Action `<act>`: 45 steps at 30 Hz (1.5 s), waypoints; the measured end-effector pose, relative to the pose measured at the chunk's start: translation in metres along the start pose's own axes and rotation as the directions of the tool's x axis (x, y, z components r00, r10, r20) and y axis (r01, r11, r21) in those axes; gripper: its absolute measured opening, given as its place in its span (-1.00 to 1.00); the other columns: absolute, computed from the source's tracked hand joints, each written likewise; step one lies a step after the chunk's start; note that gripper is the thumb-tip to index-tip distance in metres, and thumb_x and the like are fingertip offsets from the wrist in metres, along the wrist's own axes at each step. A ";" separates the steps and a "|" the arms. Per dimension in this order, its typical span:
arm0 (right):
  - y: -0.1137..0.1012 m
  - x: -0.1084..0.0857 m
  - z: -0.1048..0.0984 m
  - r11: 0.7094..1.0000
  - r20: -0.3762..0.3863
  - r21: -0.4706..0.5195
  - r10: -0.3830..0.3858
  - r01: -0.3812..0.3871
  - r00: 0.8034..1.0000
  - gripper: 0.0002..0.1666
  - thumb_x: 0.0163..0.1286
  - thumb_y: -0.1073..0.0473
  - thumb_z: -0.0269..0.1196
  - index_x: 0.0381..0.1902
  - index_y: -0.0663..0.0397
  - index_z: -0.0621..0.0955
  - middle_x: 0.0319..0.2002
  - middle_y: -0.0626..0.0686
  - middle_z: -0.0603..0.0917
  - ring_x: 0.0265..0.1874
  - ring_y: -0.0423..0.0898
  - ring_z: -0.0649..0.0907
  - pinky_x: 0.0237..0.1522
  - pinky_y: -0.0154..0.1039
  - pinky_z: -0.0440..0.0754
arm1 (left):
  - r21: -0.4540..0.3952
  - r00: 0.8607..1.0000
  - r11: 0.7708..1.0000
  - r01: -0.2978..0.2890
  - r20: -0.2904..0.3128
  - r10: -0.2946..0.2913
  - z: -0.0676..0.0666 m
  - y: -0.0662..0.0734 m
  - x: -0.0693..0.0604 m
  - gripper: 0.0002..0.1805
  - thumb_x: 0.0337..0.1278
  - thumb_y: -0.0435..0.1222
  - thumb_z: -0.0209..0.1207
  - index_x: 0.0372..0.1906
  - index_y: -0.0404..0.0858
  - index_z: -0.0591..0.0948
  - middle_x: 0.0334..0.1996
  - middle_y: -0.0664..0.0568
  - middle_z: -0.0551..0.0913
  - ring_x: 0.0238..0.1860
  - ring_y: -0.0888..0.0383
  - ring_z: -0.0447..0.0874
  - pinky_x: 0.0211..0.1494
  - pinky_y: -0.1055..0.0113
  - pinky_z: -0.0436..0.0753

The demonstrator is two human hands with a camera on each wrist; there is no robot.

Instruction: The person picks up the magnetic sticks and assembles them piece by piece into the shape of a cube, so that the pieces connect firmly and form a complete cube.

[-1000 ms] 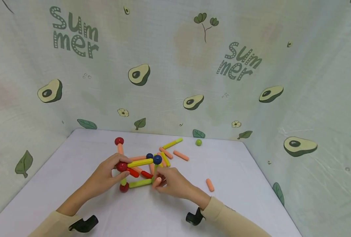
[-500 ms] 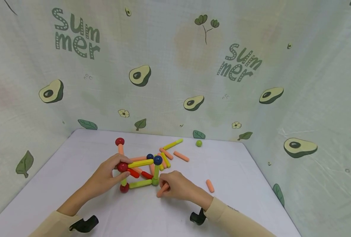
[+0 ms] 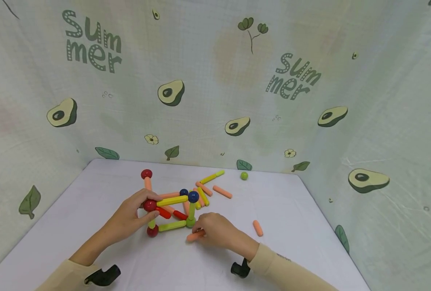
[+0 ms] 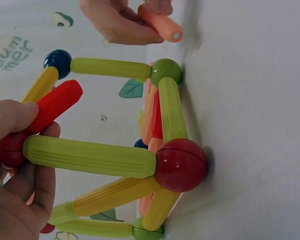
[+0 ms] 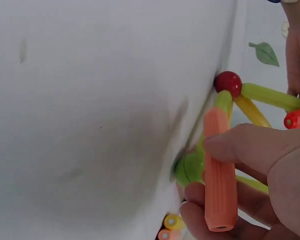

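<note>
A frame of magnetic building sticks and balls stands on the table. In the head view my left hand (image 3: pixel 133 210) grips its near upper red ball (image 3: pixel 149 205); the left wrist view shows my thumb on a short red stick (image 4: pixel 57 106) beside that ball. A yellow stick (image 3: pixel 172 200) runs from there to a blue ball (image 3: pixel 193 197). Below the blue ball sits a green ball (image 3: pixel 190 222) at table level. Just right of it, my right hand (image 3: pixel 219 231) pinches a salmon-coloured magnetic stick (image 5: pixel 221 185) between thumb and fingers. That stick is apart from the frame.
Behind the frame lie several loose sticks, among them a yellow one (image 3: pixel 203 196) and a salmon one (image 3: pixel 222 191). A green ball (image 3: pixel 244 176) rests near the back edge. Another salmon stick (image 3: pixel 258 228) lies right of my right hand. A printed cloth (image 3: pixel 208 101) hangs behind.
My right hand has drawn away from the frame's right upright, slightly right and toward me. The salmon stick in it has turned and now points left. The left hand stays in place.
</note>
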State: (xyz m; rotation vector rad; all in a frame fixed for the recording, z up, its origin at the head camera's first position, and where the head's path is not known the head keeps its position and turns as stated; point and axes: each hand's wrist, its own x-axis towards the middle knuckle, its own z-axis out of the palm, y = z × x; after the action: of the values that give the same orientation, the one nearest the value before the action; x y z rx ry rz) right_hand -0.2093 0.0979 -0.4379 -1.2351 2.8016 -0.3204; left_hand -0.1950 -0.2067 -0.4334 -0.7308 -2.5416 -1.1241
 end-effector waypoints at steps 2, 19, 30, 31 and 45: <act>-0.002 0.002 0.000 0.999 -0.056 0.046 -0.005 0.008 0.998 -0.80 0.34 0.12 0.55 -0.08 -0.06 0.85 -0.32 -0.19 0.71 -0.39 -0.34 0.50 -0.31 -0.54 0.50 | 0.004 1.000 1.000 -0.004 -0.001 0.004 0.000 0.001 0.000 -0.49 0.20 -0.41 0.49 0.18 -0.02 0.60 0.06 0.24 0.64 0.04 0.26 0.63 0.08 0.33 0.74; -0.026 0.021 0.009 0.967 -0.317 0.254 0.053 0.031 0.947 -0.84 0.44 0.10 0.47 -0.07 -0.05 0.82 -0.30 -0.19 0.82 -0.43 -0.44 0.59 -0.31 -0.57 0.54 | 0.000 1.000 1.000 -0.027 -0.013 0.027 0.001 -0.002 0.000 -0.48 0.17 -0.42 0.50 0.17 -0.02 0.61 0.05 0.23 0.64 0.03 0.27 0.64 0.07 0.36 0.73; -0.028 0.031 0.015 0.984 -0.372 0.178 0.047 0.021 0.927 -0.85 0.42 0.12 0.48 -0.08 -0.04 0.82 -0.30 -0.18 0.82 -0.40 -0.45 0.63 -0.27 -0.62 0.53 | 0.019 0.996 0.996 -0.084 -0.042 0.084 0.002 -0.004 -0.001 -0.45 0.13 -0.48 0.51 0.17 -0.05 0.61 0.06 0.22 0.64 0.03 0.28 0.65 0.05 0.33 0.75; -0.028 0.031 0.016 0.989 -0.388 0.146 0.040 0.019 0.921 -0.85 0.42 0.10 0.49 -0.09 -0.06 0.82 -0.32 -0.19 0.81 -0.41 -0.45 0.63 -0.29 -0.63 0.52 | 0.021 0.995 0.996 -0.086 -0.045 0.087 0.002 -0.004 -0.001 -0.45 0.12 -0.48 0.51 0.17 -0.04 0.61 0.06 0.22 0.64 0.03 0.27 0.65 0.04 0.32 0.76; -0.029 0.039 0.025 0.999 -0.521 -0.027 0.001 -0.017 0.854 -0.77 0.29 0.05 0.59 -0.14 -0.09 0.83 -0.40 -0.19 0.80 -0.53 -0.40 0.63 -0.40 -0.67 0.46 | 0.081 0.995 0.994 -0.071 -0.064 0.076 0.004 -0.004 -0.001 -0.41 0.07 -0.47 0.54 0.18 0.00 0.64 0.11 0.21 0.70 0.08 0.18 0.68 0.07 0.39 0.73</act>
State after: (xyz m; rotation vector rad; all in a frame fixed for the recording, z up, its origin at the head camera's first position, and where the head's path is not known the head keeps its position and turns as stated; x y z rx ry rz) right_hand -0.2111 0.0459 -0.4550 -1.3026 3.2659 -0.7153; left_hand -0.1962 -0.2061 -0.4388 -0.7481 -2.4672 -1.0014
